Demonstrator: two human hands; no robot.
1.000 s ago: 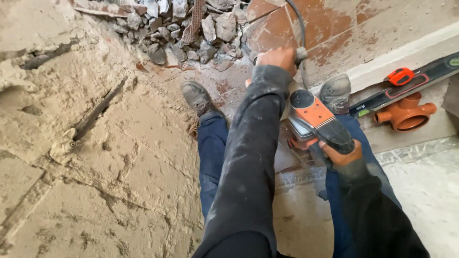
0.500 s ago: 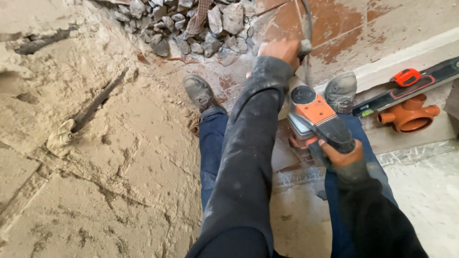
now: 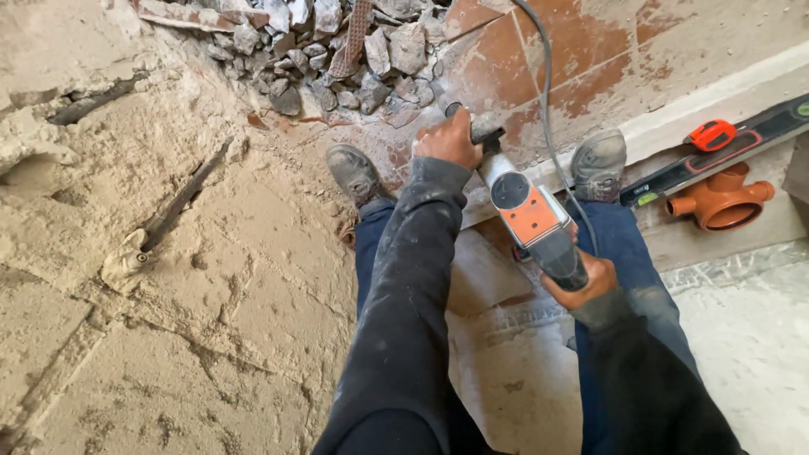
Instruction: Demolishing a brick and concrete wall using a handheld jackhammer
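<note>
1. Head view, hands: left hand (image 3: 449, 139) is wrapped around the front side handle of the rotary hammer (image 3: 529, 215); right hand (image 3: 587, 282) is closed on the rear grip. Both arms are stretched down, so control relies on grip alone.
2. Tool position: it sits between the person's knees, nose pointing down at the floor edge near the rubble pile (image 3: 337, 59). I can't see the bit tip; the left hand covers it.
3. Risk, feet: left boot (image 3: 354, 173) and right boot (image 3: 598, 164) flank the nose closely. If the bit skids off the hard tile (image 3: 590, 59), it is likely to run into a toe.
4. Risk, cable: the power cord (image 3: 546, 109) hangs across the tile just beside the right boot. It may snag the foot or get pulled under the nose.
5. Risk, footing: loose chunks lie just ahead of the boots, and the broken screed (image 3: 168, 295) to the left is cracked. A jam could twist the wrists and tip the person's balance.
6. Bystanders: the spirit level (image 3: 716, 156) and orange pipe fitting (image 3: 725, 200) lie near the right boot; flying debris may hit them.
</note>
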